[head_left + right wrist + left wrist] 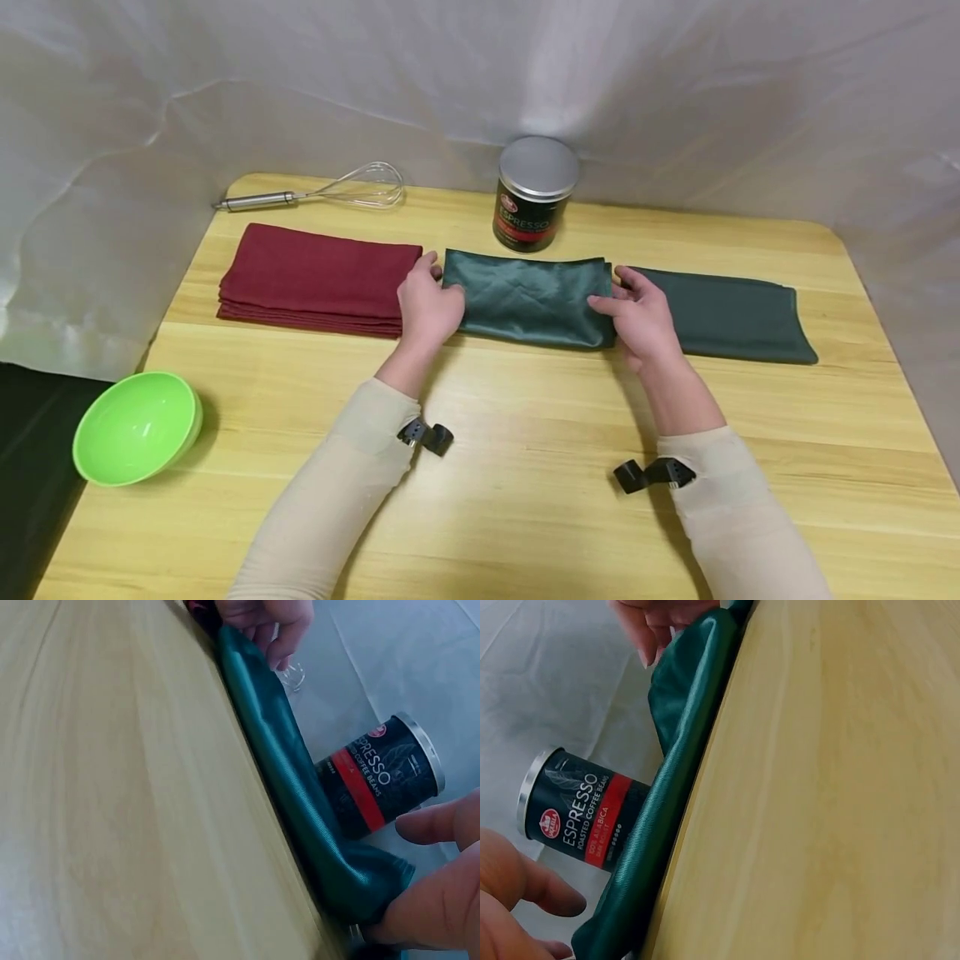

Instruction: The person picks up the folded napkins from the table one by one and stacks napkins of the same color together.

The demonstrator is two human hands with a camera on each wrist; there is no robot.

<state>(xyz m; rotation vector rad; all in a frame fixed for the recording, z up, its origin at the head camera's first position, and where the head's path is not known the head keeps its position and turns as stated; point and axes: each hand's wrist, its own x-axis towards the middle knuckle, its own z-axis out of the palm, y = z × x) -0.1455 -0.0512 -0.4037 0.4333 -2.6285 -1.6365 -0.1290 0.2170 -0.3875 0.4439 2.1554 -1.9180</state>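
Observation:
A folded, shiny dark-green satin cloth point(528, 300) lies on the table between my two hands. My left hand point(431, 302) holds its left edge, thumb on the near side and fingers partly hidden beside the edge. At the opposite end, my right hand point(643, 315) grips the right edge with the thumb over the top; the fingertips below are hidden. Both wrist views show the cloth's front fold point(641, 847) as a rounded roll. A folded dark-red cloth stack point(318, 279) is beside my left hand, and a flat matte green cloth point(735, 315) extends beyond my right.
Behind the satin cloth stands an espresso tin point(531, 221) with a silver lid. A wire whisk point(258, 201) lies along the back left edge. At the left edge sits a lime-green bowl point(138, 429). Grey sheeting point(675, 100) hangs behind the wooden table point(525, 500).

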